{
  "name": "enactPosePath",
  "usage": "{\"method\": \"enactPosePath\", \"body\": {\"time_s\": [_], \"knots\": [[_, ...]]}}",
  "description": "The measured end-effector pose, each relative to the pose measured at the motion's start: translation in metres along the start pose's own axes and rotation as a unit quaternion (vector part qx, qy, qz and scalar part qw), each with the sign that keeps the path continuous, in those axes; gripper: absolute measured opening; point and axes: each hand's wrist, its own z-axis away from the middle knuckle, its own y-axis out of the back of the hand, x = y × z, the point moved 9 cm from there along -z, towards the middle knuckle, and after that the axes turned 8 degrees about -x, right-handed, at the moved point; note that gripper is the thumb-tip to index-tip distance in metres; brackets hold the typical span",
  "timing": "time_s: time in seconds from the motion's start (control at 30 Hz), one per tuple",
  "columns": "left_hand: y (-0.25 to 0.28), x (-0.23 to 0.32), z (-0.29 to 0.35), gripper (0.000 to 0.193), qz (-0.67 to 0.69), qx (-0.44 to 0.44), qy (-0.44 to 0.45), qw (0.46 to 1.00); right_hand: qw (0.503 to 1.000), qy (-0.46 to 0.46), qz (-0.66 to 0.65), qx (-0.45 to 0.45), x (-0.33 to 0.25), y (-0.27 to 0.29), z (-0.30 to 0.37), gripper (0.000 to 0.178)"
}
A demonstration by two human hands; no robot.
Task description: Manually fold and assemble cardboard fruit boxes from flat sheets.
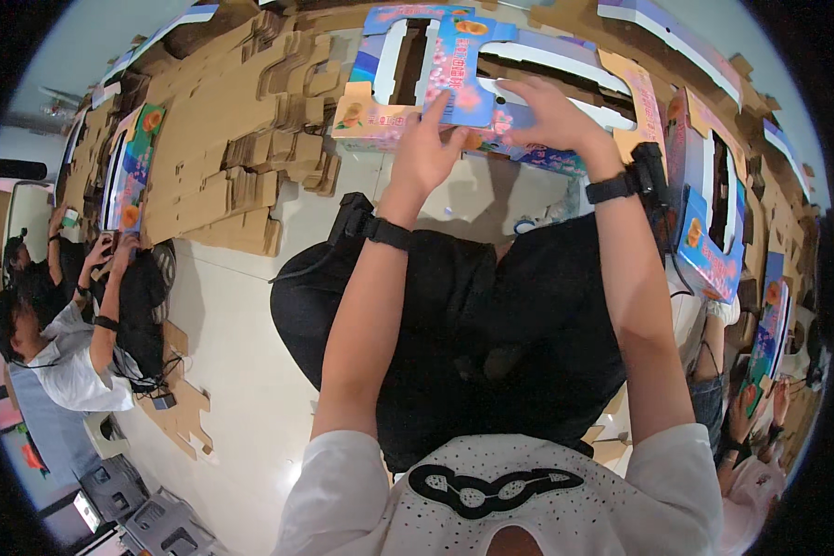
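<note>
In front of my knees lies a colourful cardboard carton (366, 109) with pink, blue and cream printing, fruit pictures and large cut-out openings. A blue printed flap (465, 69) crosses its top. My left hand (426, 153) rests its fingers at the near edge of that flap, with the thumb apart. Over the carton's near edge, right of the flap, my right hand (558, 119) spreads its fingers and appears to hold nothing. Whether its fingertips touch the board is unclear. Both wrists wear black straps with small devices.
Stacks of flat brown cardboard (213, 139) lie to the left. Another printed carton (713, 232) stands at the right. A co-worker (74, 343) on the left handles a green printed carton (132, 176); another person's hands (746, 412) work at far right. Grey plastic stools (171, 528) stand lower left.
</note>
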Motion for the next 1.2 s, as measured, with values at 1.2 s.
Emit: {"method": "enactPosePath", "body": {"time_s": [1.2], "knots": [[-0.030, -0.013, 0.001, 0.064, 0.152, 0.070, -0.009, 0.986, 0.988, -0.123, 0.095, 0.014, 0.022, 0.013, 0.016, 0.110]]}}
